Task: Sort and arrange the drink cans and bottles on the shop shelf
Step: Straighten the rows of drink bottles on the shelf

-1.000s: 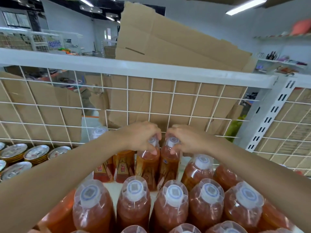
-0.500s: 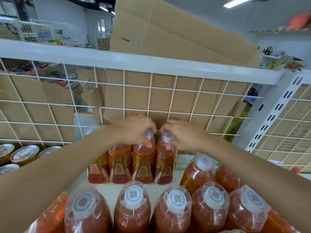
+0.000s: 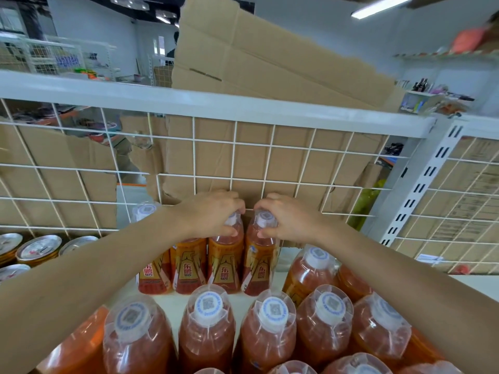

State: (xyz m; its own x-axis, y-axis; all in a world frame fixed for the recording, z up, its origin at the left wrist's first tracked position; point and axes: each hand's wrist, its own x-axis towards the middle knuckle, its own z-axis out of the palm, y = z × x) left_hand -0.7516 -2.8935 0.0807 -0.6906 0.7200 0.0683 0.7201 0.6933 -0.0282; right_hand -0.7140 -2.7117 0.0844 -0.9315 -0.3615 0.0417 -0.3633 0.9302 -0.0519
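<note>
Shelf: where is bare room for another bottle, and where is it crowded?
Bare shelf shows right of the bottle in the right hand, against the wire grid; a thin strip separates back row from front bottles. The front is packed.

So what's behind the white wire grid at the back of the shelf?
Mostly flattened brown cardboard, close behind the wire grid. Something green shows at the right, too blurred to name. The cardboard hides whatever stands behind it.
</note>
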